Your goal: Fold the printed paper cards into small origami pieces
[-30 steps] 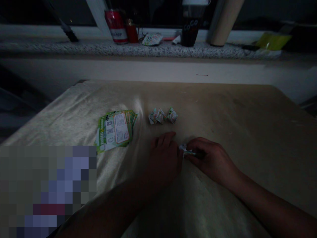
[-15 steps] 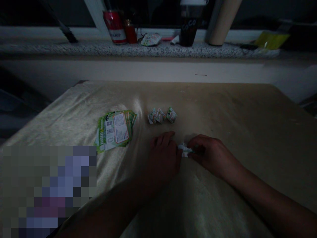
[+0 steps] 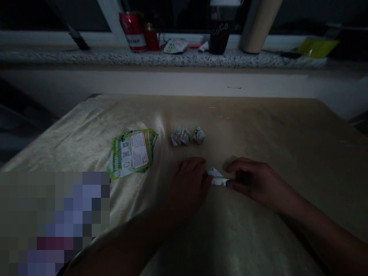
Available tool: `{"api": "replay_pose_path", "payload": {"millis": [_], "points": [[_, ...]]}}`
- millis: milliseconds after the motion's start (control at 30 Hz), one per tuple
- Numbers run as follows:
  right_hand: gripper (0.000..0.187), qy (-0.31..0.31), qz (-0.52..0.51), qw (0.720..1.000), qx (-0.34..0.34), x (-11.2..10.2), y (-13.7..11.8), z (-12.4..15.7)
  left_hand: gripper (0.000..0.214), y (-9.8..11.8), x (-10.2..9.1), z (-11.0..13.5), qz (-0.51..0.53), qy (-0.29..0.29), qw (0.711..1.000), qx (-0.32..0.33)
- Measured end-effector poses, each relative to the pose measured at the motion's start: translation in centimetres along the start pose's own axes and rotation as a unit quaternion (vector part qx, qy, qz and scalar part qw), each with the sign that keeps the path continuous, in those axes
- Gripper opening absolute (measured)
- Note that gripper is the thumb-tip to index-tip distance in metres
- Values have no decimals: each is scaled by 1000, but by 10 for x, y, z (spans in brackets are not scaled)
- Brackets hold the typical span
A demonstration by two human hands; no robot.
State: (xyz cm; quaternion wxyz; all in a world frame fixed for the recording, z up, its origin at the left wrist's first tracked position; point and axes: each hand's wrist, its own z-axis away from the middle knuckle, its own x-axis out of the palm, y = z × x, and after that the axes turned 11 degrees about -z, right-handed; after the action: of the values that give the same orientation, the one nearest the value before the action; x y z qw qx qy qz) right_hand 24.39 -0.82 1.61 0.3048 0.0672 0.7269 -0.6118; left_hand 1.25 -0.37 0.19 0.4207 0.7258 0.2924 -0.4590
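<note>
A small folded piece of printed paper [image 3: 219,182] lies on the cloth between my hands, with a pointed flap standing up at its upper left. My left hand [image 3: 189,180] grips its left end with thumb and index finger; the other fingers are bent over the cloth. At the paper's right end, the thumb of my right hand [image 3: 254,178] touches the edge, while the curled index finger is apart from it. Beyond my hands sit three small folded paper pieces [image 3: 185,136] in a row. Left of them is a fanned stack of green printed leaflets [image 3: 130,153].
A pale, shiny cloth [image 3: 258,126] covers the table, wrinkled on the left. On the speckled windowsill [image 3: 100,55] behind stand a red can [image 3: 134,32], a dark lidded cup [image 3: 219,32], a tan cylinder [image 3: 260,28] and a yellow packet [image 3: 317,46]. A blurred patch hides the lower left.
My right hand has moved a little right, and its index finger has come away from the paper. More of the folded paper and its pointed flap now shows. My left hand has hardly moved.
</note>
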Motion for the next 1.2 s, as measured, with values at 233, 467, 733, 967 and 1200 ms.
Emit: {"api": "replay_pose_path", "payload": {"millis": [233,467,733,967,1200], "points": [[14,87,-156,983,37,14,-9,0,13,-4,-6,3,207,34,974,-83],[13,127,-354,925,46,23,-16,0,3,-4,-11,7,312,111,941,-69],[13,180,-300,937,-12,23,-23,3,5,-5,-15,7,368,105,921,-72],[6,241,-243,938,-49,19,-25,7,22,-8,-15,14,435,106,892,-61],[4,226,-260,938,-45,21,-26,9,7,-2,-17,15,384,95,913,-98]]}}
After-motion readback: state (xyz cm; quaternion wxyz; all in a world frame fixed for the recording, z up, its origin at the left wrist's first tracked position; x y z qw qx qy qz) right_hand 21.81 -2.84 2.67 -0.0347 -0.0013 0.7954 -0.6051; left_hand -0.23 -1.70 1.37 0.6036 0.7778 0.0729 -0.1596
